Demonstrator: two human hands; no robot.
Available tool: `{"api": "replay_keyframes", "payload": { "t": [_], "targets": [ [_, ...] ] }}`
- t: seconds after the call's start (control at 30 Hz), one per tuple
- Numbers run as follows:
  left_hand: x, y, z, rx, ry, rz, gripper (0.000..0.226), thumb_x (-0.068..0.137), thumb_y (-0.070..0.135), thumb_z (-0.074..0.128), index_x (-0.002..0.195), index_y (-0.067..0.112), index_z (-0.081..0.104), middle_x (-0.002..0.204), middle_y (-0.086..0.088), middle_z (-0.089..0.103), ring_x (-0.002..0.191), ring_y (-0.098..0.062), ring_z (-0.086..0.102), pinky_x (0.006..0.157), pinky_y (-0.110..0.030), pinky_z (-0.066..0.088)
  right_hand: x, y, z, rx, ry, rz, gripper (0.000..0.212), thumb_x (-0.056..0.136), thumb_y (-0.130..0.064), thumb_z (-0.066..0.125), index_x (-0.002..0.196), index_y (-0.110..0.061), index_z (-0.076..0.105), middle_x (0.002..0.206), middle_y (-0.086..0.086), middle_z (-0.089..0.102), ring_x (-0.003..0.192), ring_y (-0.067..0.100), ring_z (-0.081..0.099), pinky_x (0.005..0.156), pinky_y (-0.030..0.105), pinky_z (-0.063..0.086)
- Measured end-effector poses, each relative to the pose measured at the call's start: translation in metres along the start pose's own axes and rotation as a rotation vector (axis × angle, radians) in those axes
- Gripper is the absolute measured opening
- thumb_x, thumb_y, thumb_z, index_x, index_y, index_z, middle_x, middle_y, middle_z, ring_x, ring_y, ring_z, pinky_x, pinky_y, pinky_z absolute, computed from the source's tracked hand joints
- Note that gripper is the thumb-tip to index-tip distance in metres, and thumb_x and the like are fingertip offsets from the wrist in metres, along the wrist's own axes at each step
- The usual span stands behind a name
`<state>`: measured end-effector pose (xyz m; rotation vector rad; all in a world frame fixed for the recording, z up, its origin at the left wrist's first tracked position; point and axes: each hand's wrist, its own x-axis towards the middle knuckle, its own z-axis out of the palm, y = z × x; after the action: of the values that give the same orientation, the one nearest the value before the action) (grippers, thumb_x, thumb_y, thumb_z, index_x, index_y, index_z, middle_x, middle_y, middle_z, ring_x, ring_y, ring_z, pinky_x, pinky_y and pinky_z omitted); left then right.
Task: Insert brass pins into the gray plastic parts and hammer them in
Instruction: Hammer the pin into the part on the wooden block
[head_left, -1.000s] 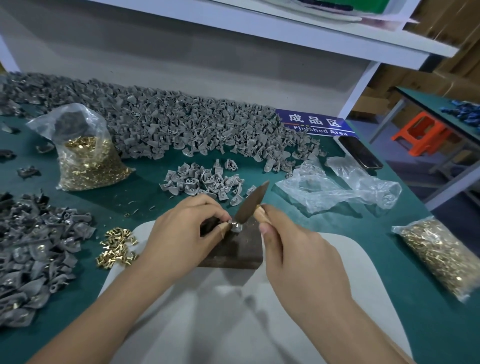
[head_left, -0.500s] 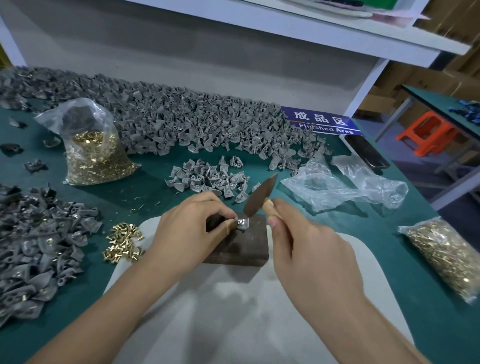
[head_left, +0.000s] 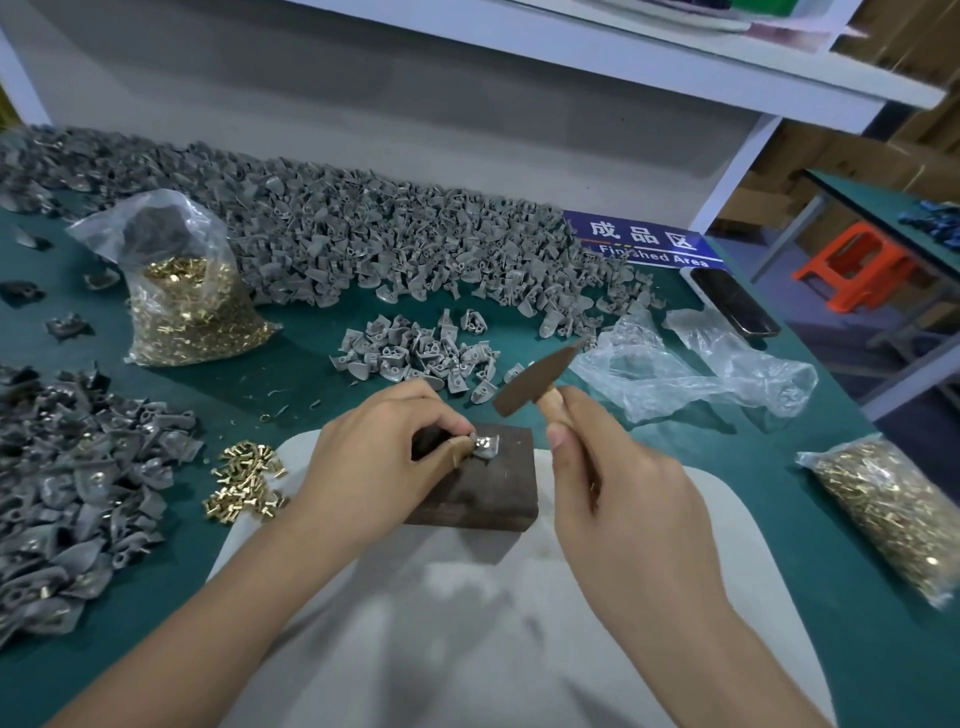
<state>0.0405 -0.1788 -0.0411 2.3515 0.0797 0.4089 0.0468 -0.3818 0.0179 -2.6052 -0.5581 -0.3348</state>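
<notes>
Above the dark block (head_left: 475, 486), hammer (head_left: 537, 379) now raised higher in right hand (head_left: 623, 493) grip. Gray part (head_left: 485, 447) sits at 3 o'clock of left hand (head_left: 382, 457), pinched.

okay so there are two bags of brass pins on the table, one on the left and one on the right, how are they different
The left bag stands upright with its neck gathered above the pins; the right bag lies flat on its side. The left bag is only partly filled, with slack plastic on top; the right bag looks packed along its whole length. The left bag sits beyond the loose brass pins; the right bag lies near the table's right edge. Both are clear plastic, holding brass pins.
</notes>
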Motion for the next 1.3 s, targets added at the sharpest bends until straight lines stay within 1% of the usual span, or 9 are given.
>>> {"api": "replay_keyframes", "payload": {
  "t": [0.13,0.23,0.57,0.7,0.83,0.93,1.07,1.17,1.3],
  "targets": [
    [0.0,0.0,0.001,0.021,-0.002,0.003,0.006,0.086,0.039,0.074,0.09,0.043,0.072,0.1,0.023,0.06,0.089,-0.003,0.058,0.069,-0.028,0.049,0.0,-0.001,0.001,-0.073,-0.122,-0.022,0.032,0.101,-0.051,0.031,0.124,-0.043,0.053,0.082,-0.005,0.07,0.075,0.03,0.066,0.054,0.037,0.041],
    [0.0,0.0,0.0,0.023,0.002,0.003,0.006,0.087,0.039,0.074,0.089,0.043,0.071,0.102,0.024,0.06,0.091,-0.002,0.059,0.069,-0.024,0.046,0.0,0.0,0.0,0.01,-0.001,0.002,0.036,0.102,-0.048,0.037,0.128,-0.039,0.061,0.083,-0.004,0.073,0.071,0.03,0.065,0.053,0.035,0.039],
    [0.001,-0.002,0.002,0.007,0.004,-0.001,0.008,0.085,0.038,0.076,0.087,0.044,0.071,0.105,0.028,0.059,0.099,0.005,0.056,0.07,-0.021,0.044,-0.001,-0.002,-0.002,-0.064,-0.135,-0.005,0.029,0.102,-0.049,0.032,0.124,-0.042,0.05,0.079,-0.005,0.066,0.075,0.03,0.062,0.055,0.038,0.034],
    [0.002,-0.004,0.003,0.011,0.005,-0.001,0.006,0.086,0.041,0.075,0.087,0.045,0.071,0.105,0.028,0.059,0.096,0.004,0.057,0.066,-0.022,0.041,0.001,-0.002,-0.004,0.013,0.007,-0.004,0.033,0.103,-0.044,0.039,0.13,-0.04,0.058,0.084,-0.006,0.072,0.072,0.029,0.064,0.053,0.036,0.039],
    [0.001,-0.004,0.003,0.015,0.002,-0.004,0.005,0.086,0.042,0.075,0.087,0.046,0.071,0.107,0.028,0.058,0.098,0.005,0.056,0.066,-0.021,0.039,-0.001,0.002,-0.001,-0.047,-0.119,-0.015,0.028,0.102,-0.05,0.033,0.124,-0.045,0.049,0.081,-0.006,0.068,0.075,0.03,0.062,0.056,0.037,0.038],
    [0.001,-0.005,0.003,0.016,0.001,-0.008,0.004,0.087,0.043,0.074,0.087,0.046,0.071,0.108,0.028,0.058,0.098,0.006,0.056,0.067,-0.019,0.038,-0.004,0.002,-0.004,0.038,0.004,-0.012,0.04,0.103,-0.049,0.034,0.133,-0.04,0.058,0.092,-0.008,0.074,0.076,0.029,0.066,0.055,0.036,0.042],
    [0.001,-0.005,0.003,0.01,-0.004,-0.01,0.003,0.087,0.043,0.073,0.088,0.046,0.071,0.106,0.029,0.058,0.098,0.007,0.055,0.068,-0.02,0.04,0.0,0.007,0.0,0.021,-0.184,-0.021,0.03,0.104,-0.046,0.034,0.124,-0.038,0.054,0.083,-0.005,0.069,0.076,0.027,0.063,0.063,0.041,0.051],
    [0.001,-0.005,0.003,-0.003,-0.005,-0.014,0.002,0.087,0.045,0.073,0.088,0.046,0.071,0.107,0.029,0.058,0.098,0.006,0.056,0.068,-0.022,0.041,0.01,0.018,-0.002,0.151,-0.05,-0.002,0.016,0.104,-0.035,0.048,0.113,-0.033,0.062,0.065,-0.015,0.054,0.061,0.006,0.049,0.054,0.018,0.04],
    [0.002,-0.004,0.003,0.005,-0.006,-0.017,0.003,0.087,0.048,0.071,0.089,0.047,0.071,0.108,0.029,0.058,0.099,0.007,0.055,0.069,-0.02,0.04,0.032,0.044,0.009,0.195,-0.087,0.221,0.011,0.105,-0.032,0.052,0.106,-0.026,0.062,0.059,-0.012,0.054,0.057,0.007,0.05,0.048,0.017,0.035]
  ]
}}
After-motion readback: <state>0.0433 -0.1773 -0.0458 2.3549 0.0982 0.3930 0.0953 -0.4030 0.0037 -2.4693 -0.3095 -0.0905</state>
